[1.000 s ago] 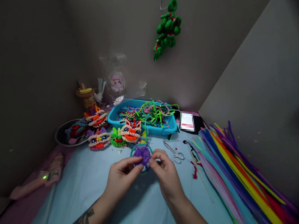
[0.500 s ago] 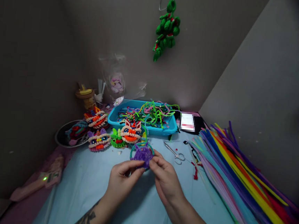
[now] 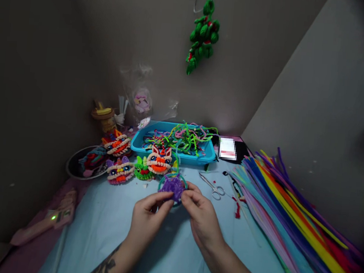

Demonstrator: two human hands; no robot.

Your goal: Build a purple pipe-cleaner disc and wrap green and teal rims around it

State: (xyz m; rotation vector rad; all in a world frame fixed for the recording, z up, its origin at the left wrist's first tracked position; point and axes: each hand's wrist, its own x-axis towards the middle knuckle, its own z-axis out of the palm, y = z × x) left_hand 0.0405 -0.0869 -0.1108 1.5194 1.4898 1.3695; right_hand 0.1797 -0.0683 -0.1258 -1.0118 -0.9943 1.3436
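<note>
A round purple pipe-cleaner piece with a teal rim is held above the light blue tabletop. My left hand pinches its lower left edge with thumb and fingers. From the right, my right hand pinches the lower right edge, fingers curled. Both hands meet just below the piece, near the middle of the table.
Finished pipe-cleaner lion heads stand behind the hands, in front of a blue tray of scraps. Small scissors lie to the right. Long coloured pipe cleaners fan along the right side. A pink glue gun lies left. A green ornament hangs on the wall.
My hands have shifted slightly and turned the purple piece a little between the fingers; the right fingers moved from its top edge to its lower right. Nothing else moved.
</note>
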